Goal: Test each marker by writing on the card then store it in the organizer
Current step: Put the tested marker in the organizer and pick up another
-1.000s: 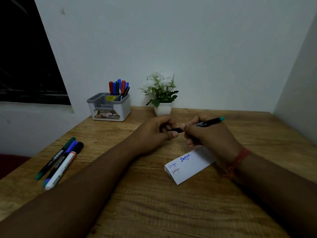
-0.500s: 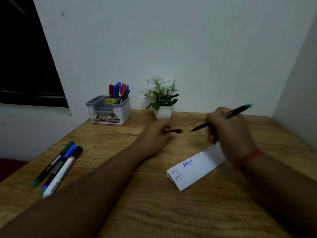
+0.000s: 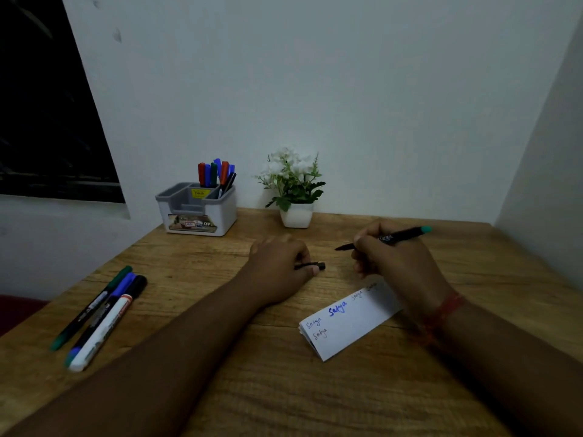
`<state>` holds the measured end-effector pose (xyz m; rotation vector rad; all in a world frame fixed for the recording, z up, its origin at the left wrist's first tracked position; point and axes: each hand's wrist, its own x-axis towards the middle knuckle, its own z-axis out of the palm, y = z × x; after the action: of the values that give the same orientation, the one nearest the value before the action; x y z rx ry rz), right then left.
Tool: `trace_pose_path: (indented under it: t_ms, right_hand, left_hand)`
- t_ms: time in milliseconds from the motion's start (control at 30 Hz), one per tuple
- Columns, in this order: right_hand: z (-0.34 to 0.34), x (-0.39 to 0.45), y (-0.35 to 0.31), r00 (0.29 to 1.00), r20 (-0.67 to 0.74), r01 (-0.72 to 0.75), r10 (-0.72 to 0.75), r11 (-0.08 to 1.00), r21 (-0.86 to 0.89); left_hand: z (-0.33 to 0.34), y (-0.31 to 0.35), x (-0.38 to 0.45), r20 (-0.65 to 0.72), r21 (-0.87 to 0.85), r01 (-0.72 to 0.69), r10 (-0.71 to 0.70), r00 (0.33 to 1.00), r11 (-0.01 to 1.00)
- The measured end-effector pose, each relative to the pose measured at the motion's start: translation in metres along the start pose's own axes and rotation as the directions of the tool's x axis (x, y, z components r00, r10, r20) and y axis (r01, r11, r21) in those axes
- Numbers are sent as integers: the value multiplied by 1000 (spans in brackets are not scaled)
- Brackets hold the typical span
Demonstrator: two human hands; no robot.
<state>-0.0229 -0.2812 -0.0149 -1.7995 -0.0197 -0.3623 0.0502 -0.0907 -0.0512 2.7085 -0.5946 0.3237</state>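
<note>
My right hand (image 3: 391,263) grips an uncapped black marker with a teal end (image 3: 400,236), tip pointing left, above the far end of the white card (image 3: 350,320). The card lies on the table and carries several handwritten words. My left hand (image 3: 280,263) rests on the table and pinches the marker's black cap (image 3: 312,265). The white and grey organizer (image 3: 197,209) stands at the back left and holds several markers upright (image 3: 216,175). Three capped markers (image 3: 101,313) lie side by side at the left.
A small white pot with a flowering plant (image 3: 295,190) stands at the back centre against the wall. The wooden table (image 3: 284,389) meets a wall on the right. A dark window is at the upper left.
The two hands pulled apart, taking the cap off the marker. My right hand moved right with the marker, then lowered toward the card; my left hand sank to the table with the cap.
</note>
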Motion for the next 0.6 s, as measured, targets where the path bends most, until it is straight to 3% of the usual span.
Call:
trace_pose_path:
  t_ms: [200,367,467,600]
  right_hand:
    - [-5,1,0,999,-18,34,-34,999,-4]
    - [-13,-2,-22,985,2,169,-170,980,108]
    - [-13,-15,-33,967,101,237,-232,971,-34]
    - [-17,-43,-21,965,238,158,-110,968,-197]
  left_hand:
    - [-9,-7,-2,69,30,32,-34,997,999]
    - [-14,-7,-6,71,192,-53,40,997,980]
    - [-11,-2,-7,81,250,-106,88,993,962]
    - [-10,5,-8,167,248,-139,99,981,959]
